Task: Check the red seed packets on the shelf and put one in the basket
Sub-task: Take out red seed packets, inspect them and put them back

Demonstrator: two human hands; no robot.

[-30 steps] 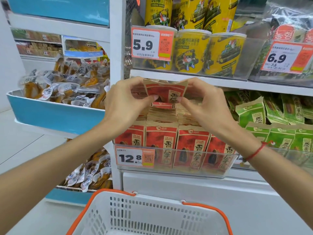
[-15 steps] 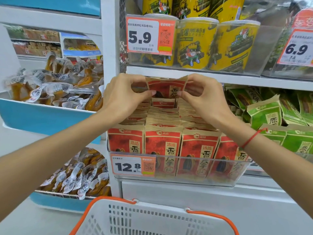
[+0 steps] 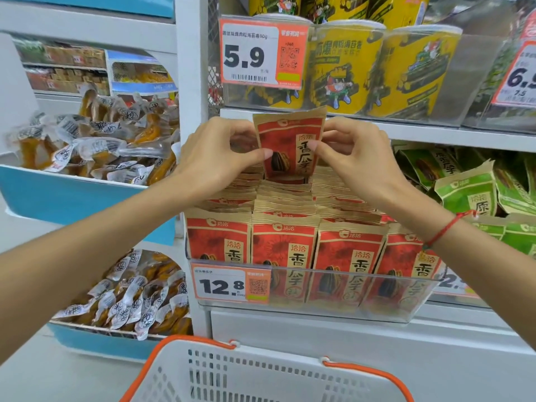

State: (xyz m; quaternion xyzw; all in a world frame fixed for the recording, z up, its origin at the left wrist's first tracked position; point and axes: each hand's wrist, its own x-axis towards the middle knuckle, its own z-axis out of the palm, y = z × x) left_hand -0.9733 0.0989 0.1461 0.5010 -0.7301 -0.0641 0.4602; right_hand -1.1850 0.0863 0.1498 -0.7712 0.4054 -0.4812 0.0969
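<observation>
Raised red packet (image 3: 290, 146) now upright between both hands, under yellow tubs (image 3: 377, 71).

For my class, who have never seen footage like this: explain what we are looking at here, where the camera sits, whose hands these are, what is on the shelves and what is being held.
There is no machine here. A person wears one camera on the head, looking forward and down, so both arms reach in from the bottom. The left hand and right hand together pinch one red seed packet, raised above the rows of red seed packets standing in a clear shelf tray. A price tag on it reads 12.8. Green packets lie to the right, yellow tubs stand on the shelf above. Below, a white basket with orange handles waits.
</observation>
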